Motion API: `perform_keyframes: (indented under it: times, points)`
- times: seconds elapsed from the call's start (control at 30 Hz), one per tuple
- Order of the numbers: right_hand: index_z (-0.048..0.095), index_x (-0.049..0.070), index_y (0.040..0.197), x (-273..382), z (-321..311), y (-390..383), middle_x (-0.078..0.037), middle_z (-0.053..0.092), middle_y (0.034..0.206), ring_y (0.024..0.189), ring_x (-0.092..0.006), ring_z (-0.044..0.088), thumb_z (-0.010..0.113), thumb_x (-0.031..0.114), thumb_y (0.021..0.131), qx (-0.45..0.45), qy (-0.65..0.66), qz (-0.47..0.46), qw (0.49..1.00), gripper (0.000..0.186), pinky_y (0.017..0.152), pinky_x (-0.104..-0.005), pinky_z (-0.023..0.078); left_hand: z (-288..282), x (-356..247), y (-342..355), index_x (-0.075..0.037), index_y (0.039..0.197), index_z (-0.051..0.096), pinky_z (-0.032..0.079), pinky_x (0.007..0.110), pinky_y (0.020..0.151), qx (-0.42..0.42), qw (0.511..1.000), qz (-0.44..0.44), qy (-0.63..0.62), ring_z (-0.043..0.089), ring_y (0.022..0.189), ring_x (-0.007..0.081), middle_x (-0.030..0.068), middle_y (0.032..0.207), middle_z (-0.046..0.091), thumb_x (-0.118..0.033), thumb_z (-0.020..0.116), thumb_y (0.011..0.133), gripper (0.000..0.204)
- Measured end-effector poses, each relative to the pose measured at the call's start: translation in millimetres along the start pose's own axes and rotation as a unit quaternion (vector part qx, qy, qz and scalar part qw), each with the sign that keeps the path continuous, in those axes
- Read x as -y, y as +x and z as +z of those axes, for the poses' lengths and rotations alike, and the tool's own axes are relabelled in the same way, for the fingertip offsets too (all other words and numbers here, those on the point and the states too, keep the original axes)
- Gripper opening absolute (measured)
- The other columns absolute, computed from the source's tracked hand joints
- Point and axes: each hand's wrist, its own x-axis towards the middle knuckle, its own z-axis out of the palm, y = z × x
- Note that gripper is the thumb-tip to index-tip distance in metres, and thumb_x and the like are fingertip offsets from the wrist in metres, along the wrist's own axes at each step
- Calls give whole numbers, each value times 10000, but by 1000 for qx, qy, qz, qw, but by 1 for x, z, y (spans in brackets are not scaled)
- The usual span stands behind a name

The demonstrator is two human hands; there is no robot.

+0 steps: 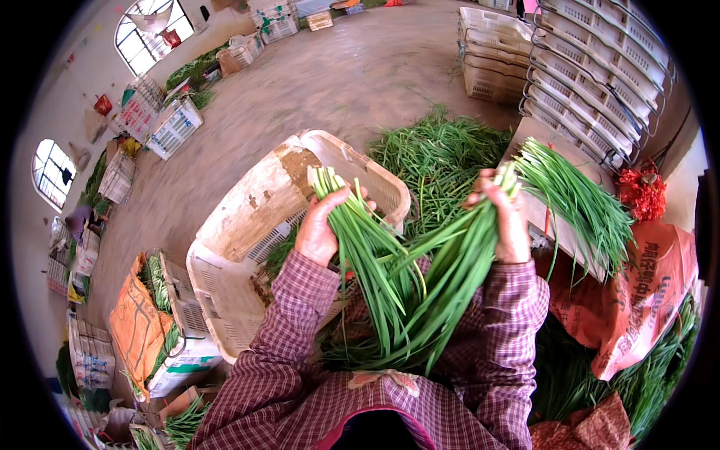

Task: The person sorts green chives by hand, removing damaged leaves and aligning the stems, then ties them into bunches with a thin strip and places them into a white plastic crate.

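My left hand (319, 231) is closed round a bunch of garlic chives (364, 247), pale cut ends up and green leaves hanging toward my lap. My right hand (508, 221) grips a second bunch of garlic chives (459, 255) near its pale ends. The leaves of both bunches cross and mingle in front of me. Just right of my right hand, another bunch of chives (574, 195) lies on a board (536, 214). A large worn plastic crate (217, 262) stands beyond my left arm, with some loose greens inside it.
Loose greens (442, 161) are heaped on the floor ahead. White crates (592, 82) are stacked at the far right, near red ties (641, 191). A red sack (630, 292) lies over more greens at right. An orange-covered crate (142, 322) stands at left.
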Motion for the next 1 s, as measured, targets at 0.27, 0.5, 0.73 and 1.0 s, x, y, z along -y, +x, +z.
perform_keyframes:
  times: [0.27, 0.5, 0.73, 1.0]
  points:
    - [597, 61, 1042, 93, -39, -8, 3, 571, 746, 616, -85, 528, 641, 174, 915, -95, -106, -106, 984, 175, 563, -227, 430, -38, -38, 6, -43, 1111, 590, 613, 372, 695, 59, 998, -10, -35, 686, 852, 240, 141, 1057, 673, -159, 640, 898, 248]
    - [635, 18, 976, 13, 91, -27, -39, 665, 761, 641, -124, 634, 751, 184, 824, 209, -253, -23, 944, 253, 591, -287, 523, 2, -4, -5, -27, 1162, 583, 590, 347, 730, 49, 998, -41, 21, 674, 883, 203, 148, 1064, 682, -123, 649, 892, 294]
    - [631, -12, 1059, -23, 119, -33, -196, 664, 755, 678, -279, 682, 820, 273, 741, 172, -499, -80, 846, 467, 653, -356, 528, 9, 2, -17, -43, 1207, 562, 537, 322, 871, -28, 998, 17, 52, 636, 1006, 168, 54, 1112, 638, -58, 648, 902, 316]
    - [658, -16, 1016, -24, 109, -24, -202, 691, 792, 754, -301, 701, 747, 219, 766, 225, -391, 10, 892, 355, 729, -382, 549, -3, 4, -25, -35, 1237, 547, 511, 346, 910, 57, 981, 52, 178, 633, 1030, 180, 43, 1109, 638, -13, 711, 822, 447]
